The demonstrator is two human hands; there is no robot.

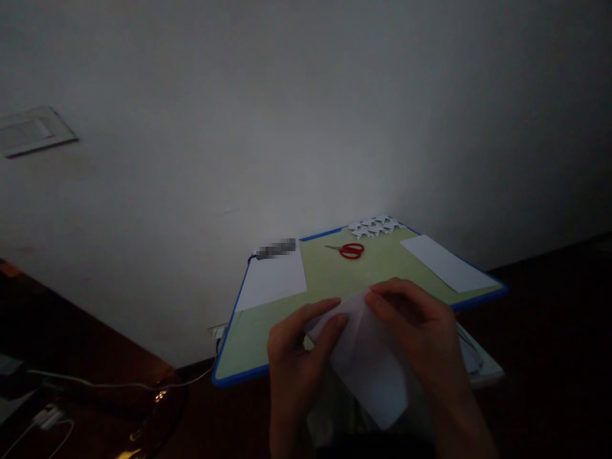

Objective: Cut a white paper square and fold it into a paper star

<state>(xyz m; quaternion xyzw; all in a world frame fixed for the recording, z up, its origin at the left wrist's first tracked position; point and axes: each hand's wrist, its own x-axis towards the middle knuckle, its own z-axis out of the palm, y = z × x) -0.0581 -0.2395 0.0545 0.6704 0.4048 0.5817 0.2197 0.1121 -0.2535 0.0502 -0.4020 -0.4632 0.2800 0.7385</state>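
A white sheet of paper point(370, 363) with a crease down it is held up between my two hands, in front of the table's near edge. My left hand point(303, 350) pinches its left side between thumb and fingers. At the top edge, my right hand point(418, 325) grips the paper with thumb and forefinger, its palm hiding part of the right side. Beyond my hands, a pair of scissors with red handles point(352, 250) lies on the green tabletop point(329, 268). Several small folded paper pieces point(375, 225) are grouped at the far right corner.
Flat white paper point(272, 280) lies on the table's left, a blurred-out dark object point(277, 248) on its far edge. Another white sheet point(447, 261) lies at the right. A wall point(287, 127) stands behind the table. A white cable point(119, 385) runs at lower left.
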